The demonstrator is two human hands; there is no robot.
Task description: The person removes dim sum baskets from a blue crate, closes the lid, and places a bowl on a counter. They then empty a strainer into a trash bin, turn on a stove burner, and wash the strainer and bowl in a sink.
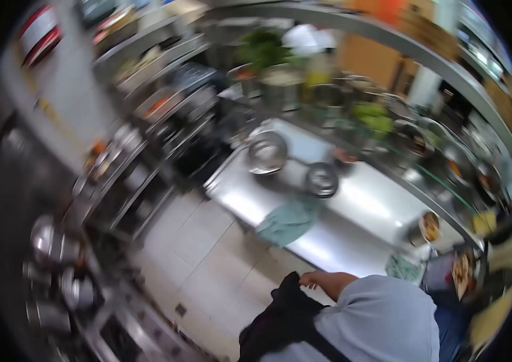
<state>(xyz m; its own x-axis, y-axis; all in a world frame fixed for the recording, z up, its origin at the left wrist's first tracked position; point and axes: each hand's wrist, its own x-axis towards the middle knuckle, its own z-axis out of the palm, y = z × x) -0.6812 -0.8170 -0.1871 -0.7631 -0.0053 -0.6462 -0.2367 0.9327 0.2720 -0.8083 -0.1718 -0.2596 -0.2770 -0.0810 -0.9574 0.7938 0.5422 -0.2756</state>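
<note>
My right hand (311,280) reaches out from a grey sleeve (382,314) at the bottom of the head view, beside the top edge of my black apron (280,320). Its fingers look bent, but blur hides whether they grip anything. My left hand is out of view. Beyond the right hand, a crumpled green cloth (289,222) hangs over the near edge of the steel counter (352,241). A steel bowl (267,152) and a smaller round metal dish (322,179) rest farther back, near a pale board (301,140).
A metal container of food (428,228) and another green cloth (403,267) lie right. Several bowls and pots line the rear ledge, with leafy greens (262,48) among them. Rack shelves (165,114) stand left, a stove (123,338) lower left, tiled floor (198,247) between.
</note>
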